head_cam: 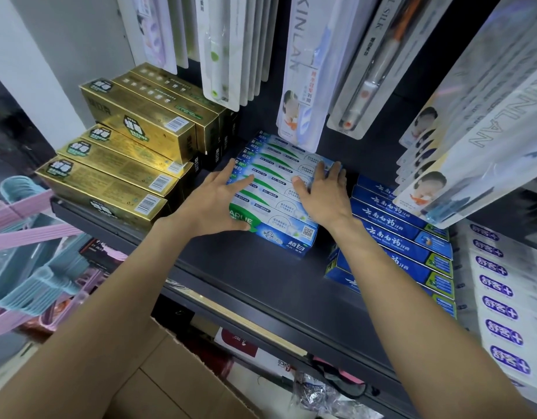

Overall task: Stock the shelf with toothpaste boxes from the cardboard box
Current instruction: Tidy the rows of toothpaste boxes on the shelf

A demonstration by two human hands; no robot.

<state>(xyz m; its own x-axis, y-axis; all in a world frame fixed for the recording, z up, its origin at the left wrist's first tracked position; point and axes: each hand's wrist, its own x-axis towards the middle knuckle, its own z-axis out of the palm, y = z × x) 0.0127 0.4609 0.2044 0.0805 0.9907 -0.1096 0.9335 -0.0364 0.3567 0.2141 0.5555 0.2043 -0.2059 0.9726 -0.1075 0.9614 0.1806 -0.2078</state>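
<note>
— Where are your arms?
— Both reach over the cardboard box [182,379] to the shelf [261,276].
— And the fingers?
— My left hand [214,199] and right hand [320,193] lie spread flat on the white-and-green toothpaste boxes [276,189], gripping nothing.

A white wall [49,71] rises left of a dark shop rack. Pink and blue plastic hangers [28,237] sit below that wall.

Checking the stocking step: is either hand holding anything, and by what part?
Neither grips anything. The left hand and right hand lie flat with straight fingers on the white-and-green boxes, one at each end of the row.
</note>
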